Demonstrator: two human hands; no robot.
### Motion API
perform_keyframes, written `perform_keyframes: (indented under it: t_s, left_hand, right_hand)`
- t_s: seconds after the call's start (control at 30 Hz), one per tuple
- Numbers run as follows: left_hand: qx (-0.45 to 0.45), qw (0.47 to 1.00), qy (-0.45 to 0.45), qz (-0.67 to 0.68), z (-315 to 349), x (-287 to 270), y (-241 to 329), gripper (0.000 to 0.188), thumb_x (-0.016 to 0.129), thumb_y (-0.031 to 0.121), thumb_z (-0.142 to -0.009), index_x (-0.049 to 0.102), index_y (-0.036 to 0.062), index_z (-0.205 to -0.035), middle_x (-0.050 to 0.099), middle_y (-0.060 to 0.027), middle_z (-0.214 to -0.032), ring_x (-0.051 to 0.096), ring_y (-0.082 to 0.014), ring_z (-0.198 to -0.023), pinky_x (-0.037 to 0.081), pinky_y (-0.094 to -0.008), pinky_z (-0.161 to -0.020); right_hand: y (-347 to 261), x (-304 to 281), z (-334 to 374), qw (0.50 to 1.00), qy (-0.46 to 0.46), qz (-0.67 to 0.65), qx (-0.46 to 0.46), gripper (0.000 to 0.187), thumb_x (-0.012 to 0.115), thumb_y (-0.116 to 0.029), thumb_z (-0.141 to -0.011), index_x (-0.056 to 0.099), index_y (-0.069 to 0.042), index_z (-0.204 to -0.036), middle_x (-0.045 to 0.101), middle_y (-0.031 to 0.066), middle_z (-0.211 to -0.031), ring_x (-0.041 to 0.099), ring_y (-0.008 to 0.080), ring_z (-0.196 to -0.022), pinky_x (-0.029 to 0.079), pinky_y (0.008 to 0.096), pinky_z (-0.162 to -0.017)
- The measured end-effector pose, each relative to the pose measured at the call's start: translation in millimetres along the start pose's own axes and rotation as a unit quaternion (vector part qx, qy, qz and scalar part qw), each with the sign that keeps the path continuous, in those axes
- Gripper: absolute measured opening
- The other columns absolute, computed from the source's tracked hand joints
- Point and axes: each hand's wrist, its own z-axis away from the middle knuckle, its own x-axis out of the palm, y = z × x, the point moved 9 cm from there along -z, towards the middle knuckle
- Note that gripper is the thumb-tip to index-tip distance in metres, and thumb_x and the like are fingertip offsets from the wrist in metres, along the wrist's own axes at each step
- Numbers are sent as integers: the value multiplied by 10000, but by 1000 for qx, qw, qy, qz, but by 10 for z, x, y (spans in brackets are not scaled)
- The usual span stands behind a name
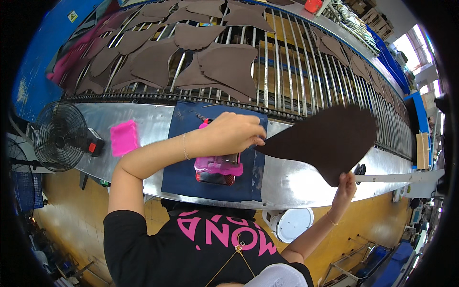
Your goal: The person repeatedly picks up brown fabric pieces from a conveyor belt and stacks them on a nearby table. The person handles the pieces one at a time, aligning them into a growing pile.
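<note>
A dark brown flat cut piece (330, 141), broad with a scalloped far right edge and a pointed left end, is held up between my two hands, tilted over the metal table. My left hand (234, 134) pinches its pointed tip. At its lower edge, my right hand (346, 186) grips it between thumb and fingers. Below my left forearm, a pink and black device (217, 167) sits on a dark blue mat (181, 172); the arm hides part of it. The mat lies flat on the metal table (287, 184).
Beyond the table runs a rack of metal rollers (287, 62), with several stacks of brown cut pieces (150, 64) on it. To the left are a bright pink cloth (125, 137) and a black fan (61, 136). A white round-topped bin (294, 226) stands below the near table edge.
</note>
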Motion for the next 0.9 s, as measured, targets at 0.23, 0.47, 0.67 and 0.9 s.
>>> perform_keyframes:
  t_s: [0.23,0.47,0.67,0.9]
  left_hand:
    - [-153,982,105,45,195,-683,-300,301,681,211,-824,634,79,-1090,548,-83,-761,508,-187,-612,439,-304,-589]
    - [-315,919,216,98,1128,-1055,-839,302,685,101,-834,629,45,-1126,452,32,-676,400,-40,-566,325,-213,-491]
    - [-392,879,256,96,1679,-1079,-1038,289,639,84,-870,614,61,-1158,429,69,-711,353,-1,-523,251,-179,-449]
    - [-379,875,262,146,1562,-947,-1143,323,655,69,-860,606,60,-1179,423,64,-711,332,5,-520,234,-176,-439]
  right_hand:
    - [535,324,-1279,999,24,10,30,316,541,-139,-937,563,86,-1159,643,120,-1029,592,139,-903,468,252,-802]
    - [1850,1048,-2439,990,-90,74,78,356,611,-149,-886,583,54,-1178,672,95,-1010,611,147,-889,473,283,-805]
    - [1728,1271,-2457,957,-59,281,45,357,684,-285,-809,662,-62,-1087,687,132,-868,661,230,-786,502,335,-727]
    - [1171,-255,-1268,817,225,531,27,298,670,-339,-803,680,-153,-1035,644,68,-984,606,272,-961,479,425,-796]
